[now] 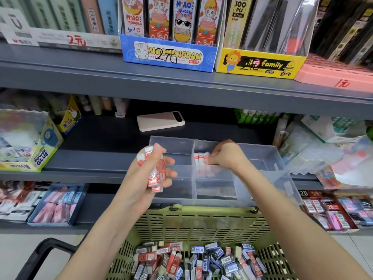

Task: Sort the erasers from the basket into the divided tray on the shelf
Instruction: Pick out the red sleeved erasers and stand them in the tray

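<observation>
A clear divided tray (268,158) stands on the middle shelf. My left hand (145,178) grips a bunch of red-sleeved erasers (156,174) in front of the tray's left side. My right hand (226,155) reaches into a rear middle compartment and pinches a red eraser beside a short row of upright red erasers (199,157). Below, a green perforated basket (201,221) holds several red-sleeved and blue-sleeved erasers (197,259).
A pink phone (160,121) lies on the shelf behind the tray. A Power Glue box (40,150) stands at left, bagged goods at right. The lower shelf carries a blue box of pink erasers (58,205) and 2B packs (327,209). The basket's black handle (42,253) hangs at lower left.
</observation>
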`<state>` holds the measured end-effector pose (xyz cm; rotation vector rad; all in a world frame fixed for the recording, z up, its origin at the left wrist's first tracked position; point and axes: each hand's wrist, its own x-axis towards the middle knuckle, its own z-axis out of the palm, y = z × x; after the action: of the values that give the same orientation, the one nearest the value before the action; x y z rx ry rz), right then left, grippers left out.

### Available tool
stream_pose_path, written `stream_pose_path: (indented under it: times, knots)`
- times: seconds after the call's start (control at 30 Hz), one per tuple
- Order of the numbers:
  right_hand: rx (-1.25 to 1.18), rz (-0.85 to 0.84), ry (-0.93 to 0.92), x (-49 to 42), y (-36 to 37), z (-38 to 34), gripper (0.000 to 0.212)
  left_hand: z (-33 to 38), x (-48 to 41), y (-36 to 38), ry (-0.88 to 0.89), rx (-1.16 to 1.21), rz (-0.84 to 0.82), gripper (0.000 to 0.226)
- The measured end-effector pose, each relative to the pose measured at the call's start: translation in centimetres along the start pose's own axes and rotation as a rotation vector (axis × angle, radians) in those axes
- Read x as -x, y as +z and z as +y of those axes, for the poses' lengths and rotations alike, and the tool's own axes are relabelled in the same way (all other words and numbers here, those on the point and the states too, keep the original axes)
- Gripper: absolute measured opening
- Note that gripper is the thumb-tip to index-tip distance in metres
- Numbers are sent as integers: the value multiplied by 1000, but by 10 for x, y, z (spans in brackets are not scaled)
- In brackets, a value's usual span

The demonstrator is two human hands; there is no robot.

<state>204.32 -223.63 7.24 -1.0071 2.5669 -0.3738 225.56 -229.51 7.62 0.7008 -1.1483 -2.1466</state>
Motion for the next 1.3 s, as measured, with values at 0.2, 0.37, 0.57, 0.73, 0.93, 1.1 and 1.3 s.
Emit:
stream_pose_path:
  times: [0.2,0.37,0.57,0.73,0.93,1.1,1.3]
  knots:
    - [96,53,32,-3,5,-2,36,-1,-1,-1,1,-5,3,63]
    - [-47,-60,-20,2,-6,0,34,-2,-2,-1,4,-20,4,62]
    - [-383,240,-348,59,-12,-33,19,-4,-4,-2,-56,20,-25,57]
    - [-567,3,-499,105,12,-74,38,-8,-4,-2,-54,11,-4,82]
    - [-738,-131,-389,106,11,-78,50,-11,-3,-1,-48,36,34,77]
    - [-936,-307,-260,106,1,-71,33,-12,-2,2,-53,-74,-3,80]
    - [-942,1,-41,70,-29,-18,11,-8,-3,-2,-76,15,17,42]
